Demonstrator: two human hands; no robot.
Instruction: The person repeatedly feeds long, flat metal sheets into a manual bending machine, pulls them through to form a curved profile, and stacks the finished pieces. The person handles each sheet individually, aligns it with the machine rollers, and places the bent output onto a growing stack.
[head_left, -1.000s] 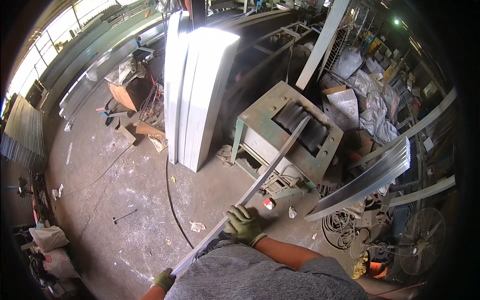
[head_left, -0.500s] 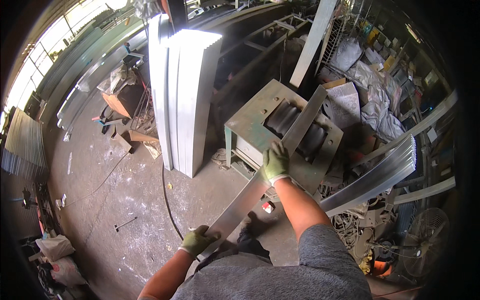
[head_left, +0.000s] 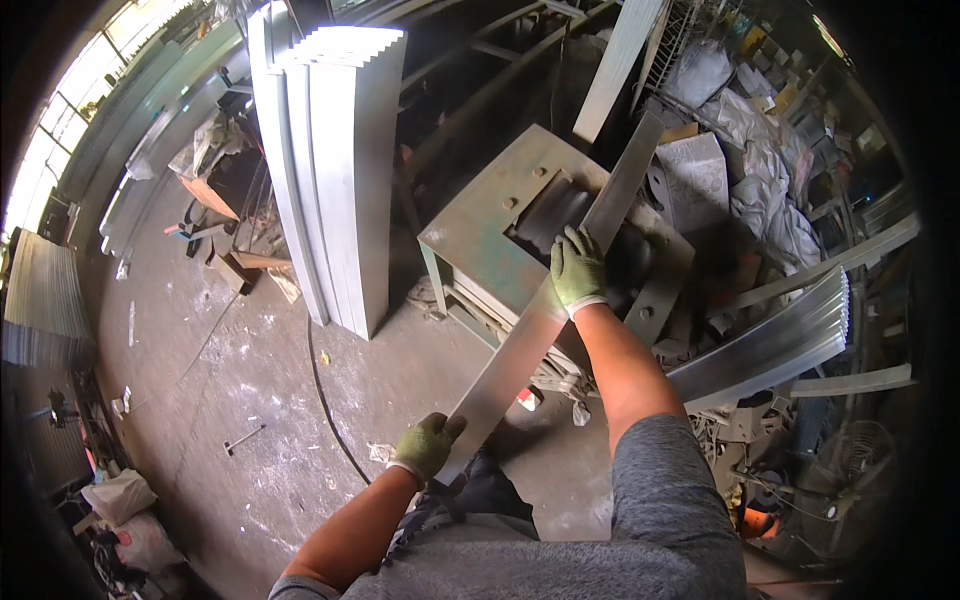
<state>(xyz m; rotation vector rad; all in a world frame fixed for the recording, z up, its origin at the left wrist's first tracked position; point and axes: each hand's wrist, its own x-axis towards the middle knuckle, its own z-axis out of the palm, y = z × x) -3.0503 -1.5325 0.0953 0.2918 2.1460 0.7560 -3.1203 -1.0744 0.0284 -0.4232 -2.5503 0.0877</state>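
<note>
A long flat metal strip [head_left: 515, 360] slants from in front of my body up across a worn green metal machine [head_left: 478, 222] with dark rollers [head_left: 545, 222] in its top opening. My left hand [head_left: 425, 447], in a green work glove, is closed round the strip's left edge near its close end. Farther up, my right hand [head_left: 577, 268], gloved alike, lies on the strip beside the rollers with its fingers stretched out. The strip's far part runs over the roller opening and hides some of it. The underside of my right palm is hidden.
A tall bundle of shiny metal strips [head_left: 335, 190] stands left of the machine. Curved nested strips [head_left: 770, 345] lie at right, near a fan [head_left: 860, 450]. A dark cable [head_left: 325, 400] crosses the floor. Cardboard and white sacks [head_left: 765, 200] pile up at far right.
Both hands and the strip have moved forward and to the right. My right hand's fingers now lie straighter on the strip. The view has shifted slightly.
</note>
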